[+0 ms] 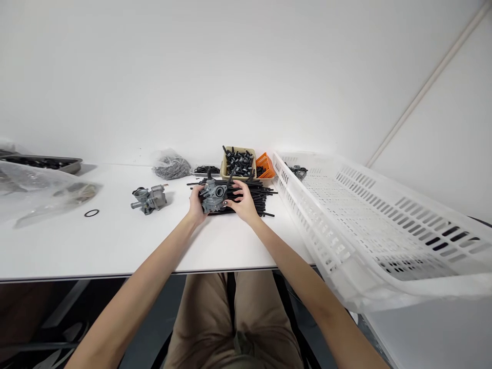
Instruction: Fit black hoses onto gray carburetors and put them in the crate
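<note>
A grey metal carburetor (213,197) is held just over the near side of a pile of black rubber hoses (261,195). My left hand (196,205) is closed around its left side. From the right, my right hand (244,203) steadies it, the thumb against its lower right side and the fingers curved behind the round opening. A short black hose sticks up from the top of the carburetor. On the white table to the left lies a second carburetor (149,199), apart from my hands.
Behind the hoses stand a beige basket (223,165) of black parts and an orange basket (270,165). A large white crate (326,236) with a carburetor (299,171) inside flanks the right. Leftward are a black ring (91,212), plastic bags (171,165) and a tray (73,166).
</note>
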`<state>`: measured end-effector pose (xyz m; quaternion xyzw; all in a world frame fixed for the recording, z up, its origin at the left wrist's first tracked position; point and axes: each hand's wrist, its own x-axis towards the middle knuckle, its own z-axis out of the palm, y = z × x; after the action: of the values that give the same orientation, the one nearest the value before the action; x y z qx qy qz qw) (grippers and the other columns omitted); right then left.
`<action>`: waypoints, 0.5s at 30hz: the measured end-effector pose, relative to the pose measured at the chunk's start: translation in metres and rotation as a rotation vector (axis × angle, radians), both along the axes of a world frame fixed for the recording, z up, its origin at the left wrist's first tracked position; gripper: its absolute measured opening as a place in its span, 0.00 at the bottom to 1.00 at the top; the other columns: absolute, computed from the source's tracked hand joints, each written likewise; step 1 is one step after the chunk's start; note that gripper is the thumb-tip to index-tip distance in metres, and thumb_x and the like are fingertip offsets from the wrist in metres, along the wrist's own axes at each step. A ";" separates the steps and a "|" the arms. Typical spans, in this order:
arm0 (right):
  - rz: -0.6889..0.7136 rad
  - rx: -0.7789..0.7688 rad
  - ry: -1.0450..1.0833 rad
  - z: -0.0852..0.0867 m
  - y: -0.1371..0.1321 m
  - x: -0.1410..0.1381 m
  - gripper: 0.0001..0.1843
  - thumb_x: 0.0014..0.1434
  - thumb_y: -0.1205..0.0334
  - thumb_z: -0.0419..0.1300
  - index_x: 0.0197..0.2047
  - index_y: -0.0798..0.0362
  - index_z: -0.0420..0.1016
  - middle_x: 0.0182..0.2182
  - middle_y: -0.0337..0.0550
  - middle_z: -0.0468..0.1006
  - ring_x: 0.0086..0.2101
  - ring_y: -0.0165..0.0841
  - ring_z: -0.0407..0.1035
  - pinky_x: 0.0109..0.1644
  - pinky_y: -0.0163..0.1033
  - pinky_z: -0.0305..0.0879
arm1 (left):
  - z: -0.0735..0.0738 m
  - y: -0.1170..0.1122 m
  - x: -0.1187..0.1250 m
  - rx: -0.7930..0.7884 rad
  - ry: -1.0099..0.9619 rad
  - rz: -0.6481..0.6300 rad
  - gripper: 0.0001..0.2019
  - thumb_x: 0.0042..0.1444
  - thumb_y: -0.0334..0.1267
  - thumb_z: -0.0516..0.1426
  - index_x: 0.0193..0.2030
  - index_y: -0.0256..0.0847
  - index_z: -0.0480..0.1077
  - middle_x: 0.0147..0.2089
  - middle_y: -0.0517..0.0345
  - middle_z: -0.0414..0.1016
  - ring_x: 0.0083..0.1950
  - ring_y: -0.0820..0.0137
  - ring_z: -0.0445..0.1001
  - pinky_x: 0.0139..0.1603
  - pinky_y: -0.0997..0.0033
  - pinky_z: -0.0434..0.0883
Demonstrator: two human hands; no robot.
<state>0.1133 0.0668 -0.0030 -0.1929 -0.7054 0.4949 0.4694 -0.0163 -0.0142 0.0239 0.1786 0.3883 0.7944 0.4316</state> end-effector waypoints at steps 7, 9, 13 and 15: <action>0.237 0.031 -0.054 -0.004 0.004 0.000 0.38 0.47 0.51 0.68 0.62 0.42 0.65 0.64 0.44 0.60 0.56 0.42 0.60 0.56 0.46 0.63 | 0.003 -0.004 0.000 -0.017 -0.020 -0.105 0.17 0.49 0.46 0.53 0.38 0.35 0.73 0.30 0.51 0.78 0.29 0.61 0.76 0.28 0.66 0.74; 0.275 0.033 -0.055 -0.004 0.003 0.000 0.39 0.46 0.51 0.69 0.62 0.42 0.65 0.64 0.43 0.60 0.58 0.42 0.59 0.58 0.46 0.62 | -0.001 -0.002 -0.004 -0.038 -0.055 -0.137 0.18 0.50 0.47 0.53 0.40 0.35 0.73 0.30 0.50 0.78 0.28 0.60 0.77 0.28 0.64 0.74; 0.381 -0.045 -0.045 0.002 0.000 0.003 0.46 0.43 0.47 0.70 0.64 0.44 0.62 0.62 0.45 0.64 0.58 0.42 0.61 0.58 0.45 0.63 | -0.010 0.002 -0.009 -0.068 -0.127 -0.151 0.18 0.51 0.48 0.54 0.40 0.37 0.73 0.26 0.52 0.76 0.25 0.59 0.75 0.24 0.62 0.74; 0.447 -0.092 -0.035 0.004 -0.001 0.004 0.49 0.40 0.45 0.71 0.65 0.44 0.61 0.61 0.46 0.65 0.58 0.42 0.61 0.59 0.44 0.62 | -0.013 0.002 -0.009 -0.082 -0.135 -0.179 0.17 0.51 0.48 0.55 0.40 0.37 0.73 0.25 0.51 0.76 0.24 0.58 0.75 0.23 0.61 0.73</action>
<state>0.1176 0.0654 0.0009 -0.0617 -0.7154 0.6147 0.3264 -0.0257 -0.0121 0.0104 0.1407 0.3730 0.7462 0.5331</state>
